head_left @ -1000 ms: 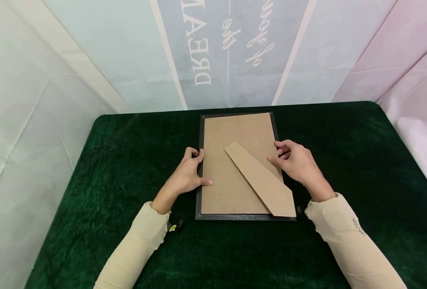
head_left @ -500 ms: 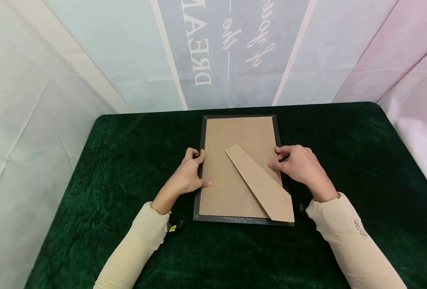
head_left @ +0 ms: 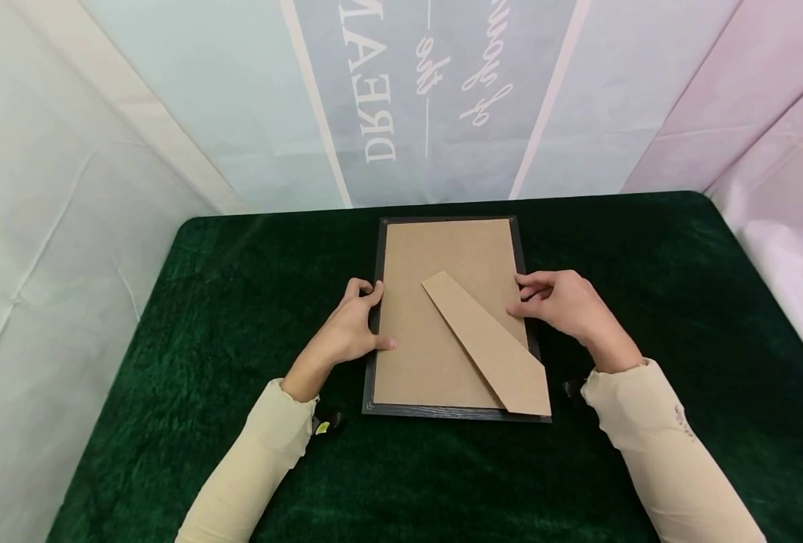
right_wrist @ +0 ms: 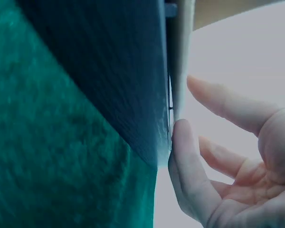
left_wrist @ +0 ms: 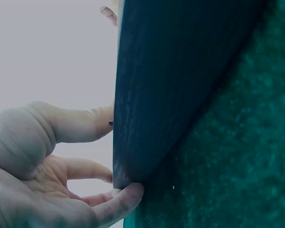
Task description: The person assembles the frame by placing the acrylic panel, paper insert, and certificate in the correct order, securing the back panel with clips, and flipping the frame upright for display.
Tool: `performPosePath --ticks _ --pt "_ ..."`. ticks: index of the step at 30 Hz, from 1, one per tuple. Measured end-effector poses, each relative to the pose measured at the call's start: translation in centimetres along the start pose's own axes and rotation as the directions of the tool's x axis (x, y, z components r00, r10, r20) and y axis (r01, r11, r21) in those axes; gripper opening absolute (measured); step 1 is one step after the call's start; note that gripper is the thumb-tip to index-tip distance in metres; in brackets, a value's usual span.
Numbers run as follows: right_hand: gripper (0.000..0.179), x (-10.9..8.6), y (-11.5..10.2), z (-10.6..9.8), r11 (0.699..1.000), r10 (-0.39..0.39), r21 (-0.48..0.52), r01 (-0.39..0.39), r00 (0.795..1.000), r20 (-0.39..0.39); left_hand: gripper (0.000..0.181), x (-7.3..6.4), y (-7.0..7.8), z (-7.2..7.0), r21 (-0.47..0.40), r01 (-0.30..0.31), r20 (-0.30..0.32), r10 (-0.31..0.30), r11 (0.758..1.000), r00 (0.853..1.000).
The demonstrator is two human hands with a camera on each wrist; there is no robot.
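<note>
A black picture frame (head_left: pixel 435 412) lies face down, its brown backing board (head_left: pixel 408 302) up. A tapered easel leg (head_left: pixel 489 347) slants across the board, its wide end over the frame's lower right corner. My left hand (head_left: pixel 350 328) grips the frame's left side, thumb on the board and fingertips at the outer edge. On the opposite side my right hand (head_left: pixel 564 305) pinches the backing board's right edge between thumb and fingers. The right wrist view shows the board (right_wrist: pixel 180 61) standing slightly proud of the frame (right_wrist: pixel 128 71) there, with a thin gap between them.
A dark green velvet cloth (head_left: pixel 252 302) covers the table under the frame. Behind the table's far edge hangs a pale printed backdrop (head_left: pixel 435 98) with mirrored lettering, and white fabric (head_left: pixel 48 249) closes off the left side.
The frame and board have shifted slightly toward me, and the board's top edge now sits lower. My right hand has moved a little nearer with it; my left hand has barely moved.
</note>
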State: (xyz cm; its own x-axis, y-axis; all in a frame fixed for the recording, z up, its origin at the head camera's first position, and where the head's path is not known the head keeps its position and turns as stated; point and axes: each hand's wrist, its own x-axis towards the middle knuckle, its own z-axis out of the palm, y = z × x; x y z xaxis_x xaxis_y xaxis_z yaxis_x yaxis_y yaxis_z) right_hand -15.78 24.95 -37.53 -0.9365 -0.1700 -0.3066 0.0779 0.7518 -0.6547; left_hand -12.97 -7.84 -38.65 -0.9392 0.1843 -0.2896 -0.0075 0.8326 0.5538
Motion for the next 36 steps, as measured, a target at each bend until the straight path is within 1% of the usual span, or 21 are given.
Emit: performPosePath --ticks 2,5,9,14,17,22,25,29,33,36 --pt "0.058 0.2 0.2 0.0 0.999 0.013 0.036 -0.014 1.0 0.012 0.101 0.0 0.0 0.0 0.001 -0.002 -0.004 0.002 1.0 1.0" --pt "0.055 0.2 0.3 0.0 0.999 0.014 0.04 -0.014 1.0 0.011 0.101 0.0 0.0 0.0 0.001 -0.006 -0.007 0.006 1.0 1.0" --pt "0.052 0.1 -0.1 0.2 0.999 -0.022 -0.026 0.022 1.0 -0.019 0.102 -0.1 -0.1 -0.1 -0.001 -0.007 -0.013 0.007 1.0 1.0" --pt "0.048 0.1 -0.2 0.2 0.995 -0.047 -0.092 0.043 0.998 -0.043 0.102 -0.2 0.1 -0.1 -0.005 -0.01 -0.008 0.01 1.0 1.0" --pt "0.047 0.1 -0.1 0.1 0.993 -0.053 -0.105 0.048 0.998 -0.044 0.102 -0.2 0.2 0.0 0.004 -0.012 0.001 0.012 1.0 1.0" --pt "0.048 0.1 0.1 0.3 0.992 -0.067 -0.108 0.061 0.996 -0.051 0.102 -0.3 0.1 0.1 0.011 -0.003 -0.016 0.003 1.0 1.0" --pt "0.049 0.2 0.1 0.5 0.99 -0.069 -0.127 0.061 0.996 -0.058 0.1 -0.5 -0.1 0.1 0.008 -0.006 -0.013 0.006 1.0 1.0" --pt "0.047 0.1 0.2 0.5 0.986 -0.081 -0.151 0.069 0.994 -0.07 0.096 -0.7 -0.6 0.1 -0.037 -0.019 0.0 0.019 0.999 1.0" --pt "0.042 0.1 0.5 0.5 0.986 -0.093 -0.145 0.079 0.992 -0.089 0.091 -0.7 -1.1 0.1 -0.097 -0.03 0.017 0.031 0.995 0.999" --pt "0.04 0.1 0.7 0.6 0.987 -0.097 -0.138 0.084 0.991 -0.093 0.089 -0.6 -1.3 0.2 -0.122 -0.027 0.023 0.03 0.992 0.999"
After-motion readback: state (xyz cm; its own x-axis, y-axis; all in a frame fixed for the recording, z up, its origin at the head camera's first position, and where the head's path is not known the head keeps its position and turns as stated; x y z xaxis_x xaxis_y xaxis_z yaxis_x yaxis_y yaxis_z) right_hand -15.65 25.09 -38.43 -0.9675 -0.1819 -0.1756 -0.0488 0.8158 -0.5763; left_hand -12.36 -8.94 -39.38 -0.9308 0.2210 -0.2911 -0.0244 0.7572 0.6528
